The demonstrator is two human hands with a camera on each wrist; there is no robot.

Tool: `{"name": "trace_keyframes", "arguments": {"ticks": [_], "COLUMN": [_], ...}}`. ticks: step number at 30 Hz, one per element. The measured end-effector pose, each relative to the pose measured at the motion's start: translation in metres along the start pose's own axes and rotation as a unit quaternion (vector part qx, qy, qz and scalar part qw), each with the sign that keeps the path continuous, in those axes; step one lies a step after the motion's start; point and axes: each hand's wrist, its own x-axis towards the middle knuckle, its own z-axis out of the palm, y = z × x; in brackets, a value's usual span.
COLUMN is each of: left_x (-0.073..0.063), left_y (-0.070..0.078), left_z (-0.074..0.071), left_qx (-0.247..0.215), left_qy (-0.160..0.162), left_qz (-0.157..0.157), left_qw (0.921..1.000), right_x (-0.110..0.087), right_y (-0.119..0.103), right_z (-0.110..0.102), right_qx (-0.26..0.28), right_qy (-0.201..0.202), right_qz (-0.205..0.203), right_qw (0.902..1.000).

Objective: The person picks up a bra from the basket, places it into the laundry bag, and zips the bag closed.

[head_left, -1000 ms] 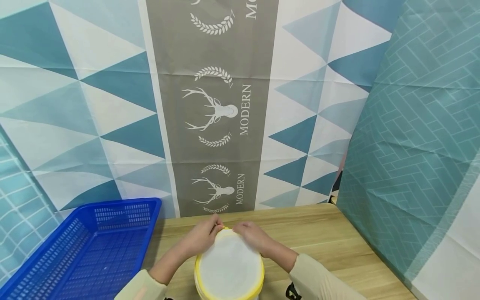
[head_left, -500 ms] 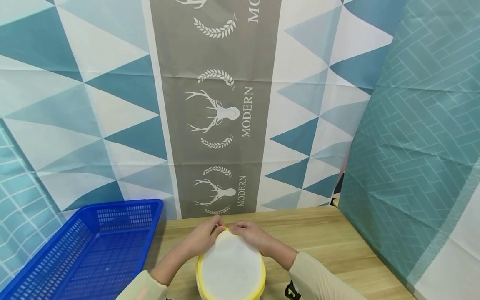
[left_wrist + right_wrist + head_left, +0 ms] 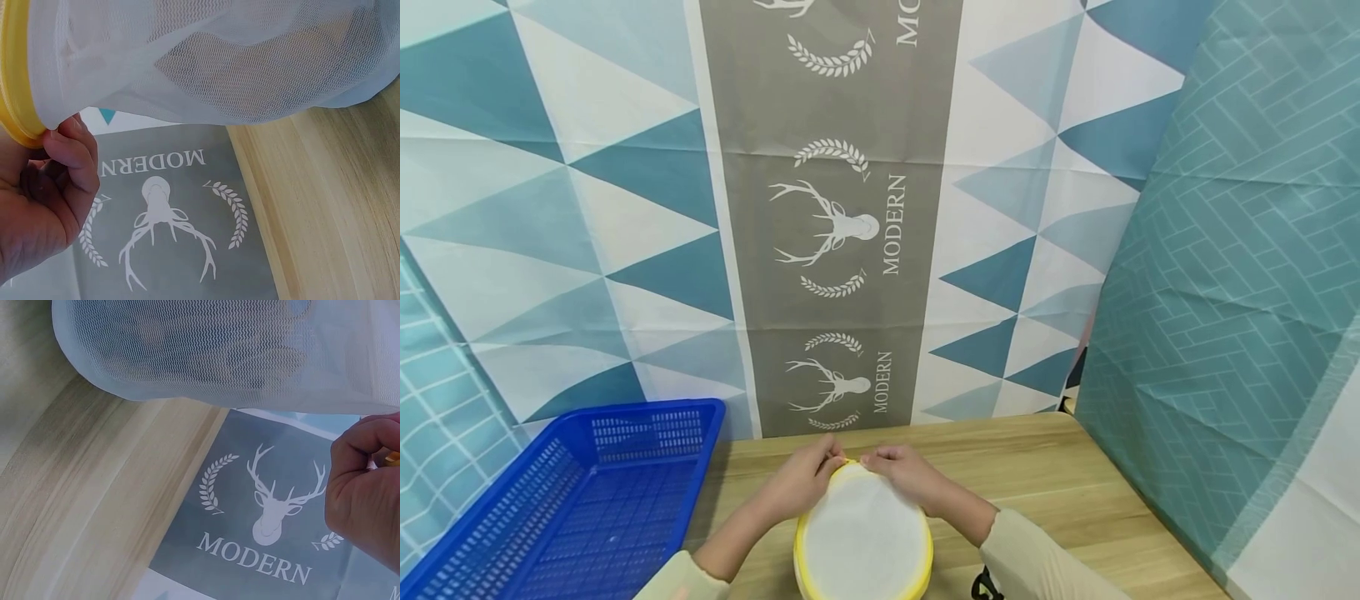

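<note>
A round white mesh laundry bag [image 3: 865, 533] with a yellow-trimmed top stands at the table's near side in the head view. At its far rim, my left hand [image 3: 805, 479] pinches the yellow edging [image 3: 15, 75] between thumb and fingers. Just to the right, my right hand [image 3: 913, 482] also pinches the rim, its thumb toward the white top. In the right wrist view a bit of yellow [image 3: 392, 459] shows within the curled fingers. Through the mesh wall, dim brownish and grey shapes show; their kind is hidden.
A blue plastic basket [image 3: 703, 483] with slotted walls stands to the left. The wooden table [image 3: 1015, 467] extends to the right of the bag. Behind it hangs a patterned cloth [image 3: 820, 292], and a teal cloth [image 3: 1217, 317] hangs along the right side.
The left hand has shifted very slightly to the left and down at the rim. Both hands still pinch the bag's far edge, and the bag stays in place.
</note>
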Motion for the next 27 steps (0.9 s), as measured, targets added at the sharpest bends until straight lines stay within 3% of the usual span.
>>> {"name": "trace_keyframes", "arguments": {"ticks": [13,27], "left_x": [-0.0038,-0.0058], "left_y": [0.0047,0.0051], "left_z": [0.0012,0.0009], "left_qx": [0.011,0.008], "left_qy": [0.003,-0.006], "left_qz": [-0.018,-0.024], "left_qw": [0.9998,0.9997], "right_x": [-0.0031,-0.0071], "right_y": [-0.0001,0.0008], "right_z": [0.0058,0.0063], "right_qx": [-0.017,-0.015], "right_qy": [0.039,0.045], "right_qz": [-0.008,0.002], "right_qw": [0.9991,0.9989]}}
